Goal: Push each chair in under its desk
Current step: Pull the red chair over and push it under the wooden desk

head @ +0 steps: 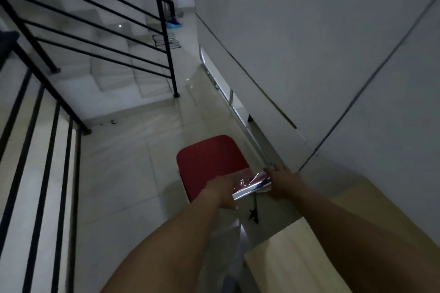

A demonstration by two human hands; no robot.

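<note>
Hands, your left (220, 191) and right (284, 179), gripped the red chair's (209, 162) backrest, seat pointing away, the table (309, 257) at your right.

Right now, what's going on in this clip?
A person holds the back of a red chair with both hands: left hand and right hand grip its shiny top edge. The chair stands on the tiled floor, beside a light wooden desk, not yet under it.
</note>
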